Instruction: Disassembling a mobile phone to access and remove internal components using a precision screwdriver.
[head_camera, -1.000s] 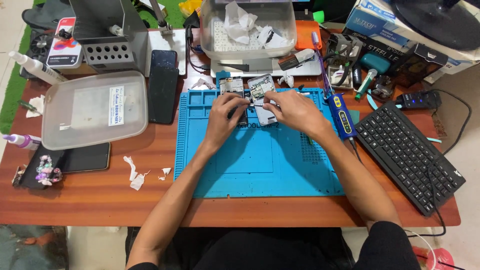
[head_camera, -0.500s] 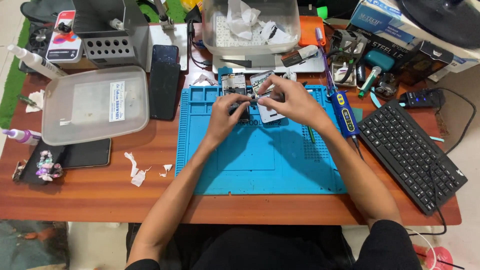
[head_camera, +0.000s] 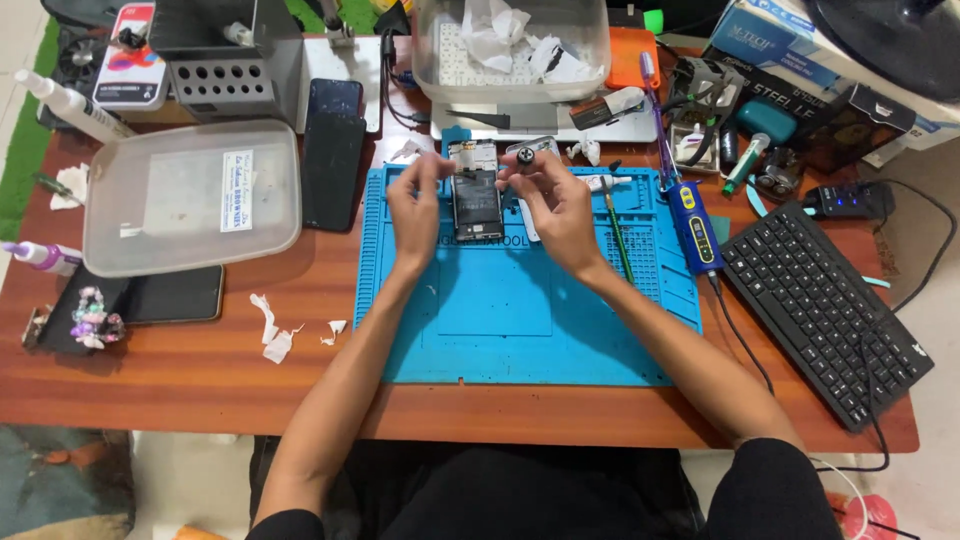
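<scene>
Phone (head_camera: 476, 203), opened, back cover off, battery and board exposed: it lies flat at the 12 o'clock end of the blue mat (head_camera: 520, 320), lengthwise toward us. Left hand (head_camera: 415, 205) sits at its 9 o'clock edge, fingers loosely curled and apart, touching or just beside the frame; we cannot tell which. Right hand (head_camera: 555, 200) hovers at the phone's 2 o'clock, thumb and fingers pinched together on a small dark round-headed tool (head_camera: 525, 155), likely a driver seen end-on. Clear tub (head_camera: 190, 195) with a paper label lies well apart at 9 o'clock on the wooden table (head_camera: 200, 380); a second dark phone (head_camera: 332, 155) lies between tub and mat. Paper scraps (head_camera: 275, 335) rest near the mat's 8 o'clock corner. Blue-handled iron (head_camera: 690, 205) lies along the mat's 3 o'clock edge, keyboard (head_camera: 825, 305) beyond it. Clear bin (head_camera: 510, 40) with crumpled tissue stands at 12 o'clock. Handling note, our judgement: we would keep the left hand pressing the frame flat so the phone cannot skate on the mat, bring the tool down upright and square over its seat, turn with light fingertip pressure only, and keep the tip away from the battery and ribbon cables; any loosened small parts belong in the mat's tray slots at 12 o'clock.
</scene>
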